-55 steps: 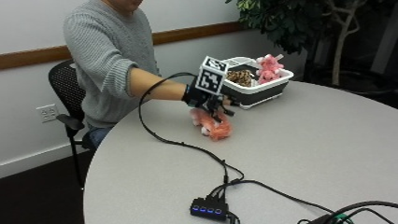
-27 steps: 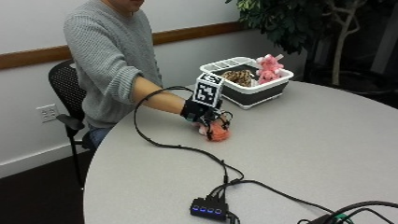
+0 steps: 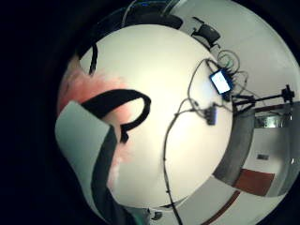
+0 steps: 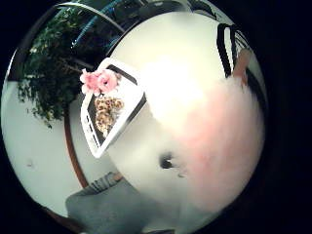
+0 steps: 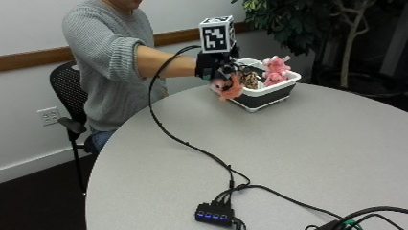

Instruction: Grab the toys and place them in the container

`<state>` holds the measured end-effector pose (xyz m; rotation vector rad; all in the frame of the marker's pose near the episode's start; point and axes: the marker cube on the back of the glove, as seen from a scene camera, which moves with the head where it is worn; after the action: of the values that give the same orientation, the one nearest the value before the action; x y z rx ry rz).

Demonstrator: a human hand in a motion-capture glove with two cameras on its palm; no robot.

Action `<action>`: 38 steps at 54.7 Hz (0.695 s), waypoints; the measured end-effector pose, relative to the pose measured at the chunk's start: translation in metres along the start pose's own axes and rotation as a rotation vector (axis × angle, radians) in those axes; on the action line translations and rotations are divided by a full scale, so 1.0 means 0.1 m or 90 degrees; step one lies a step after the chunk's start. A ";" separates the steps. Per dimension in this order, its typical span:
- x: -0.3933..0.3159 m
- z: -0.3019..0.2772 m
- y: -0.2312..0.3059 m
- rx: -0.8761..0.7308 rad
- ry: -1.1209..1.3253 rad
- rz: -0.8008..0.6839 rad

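Observation:
My gloved right hand (image 5: 215,67) holds a salmon-pink plush toy (image 5: 229,86) in the air, just beside the near-left corner of the white and black container (image 5: 267,94). The fingers curl round the toy, which hangs below them. The same toy fills much of the thumb side palm view as a pink blur (image 4: 222,141) and shows beside the strap in the little finger side view (image 3: 86,89). Inside the container (image 4: 95,141) stand a pink plush toy (image 5: 275,70) (image 4: 100,81) and a brown speckled toy (image 5: 250,79) (image 4: 108,111).
The round grey table (image 5: 331,143) carries a black cable (image 5: 191,146) running to a small hub with blue lights (image 5: 213,213) near the front edge. A leafy plant (image 5: 306,24) stands behind the container. A black chair (image 5: 67,100) is at the left.
The hand has lifted the salmon-pink toy off the table and carried it up toward the container. The outside camera's picture has also shifted.

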<state>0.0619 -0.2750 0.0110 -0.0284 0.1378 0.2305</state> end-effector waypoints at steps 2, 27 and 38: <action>-0.04 -0.08 -0.04 0.006 -0.009 -0.001; -3.01 -0.15 -0.49 -0.004 -0.078 -0.275; -3.17 0.16 -0.54 -0.074 -0.038 -0.239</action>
<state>-0.2291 -0.3981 0.0717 -0.1606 0.0575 -0.1364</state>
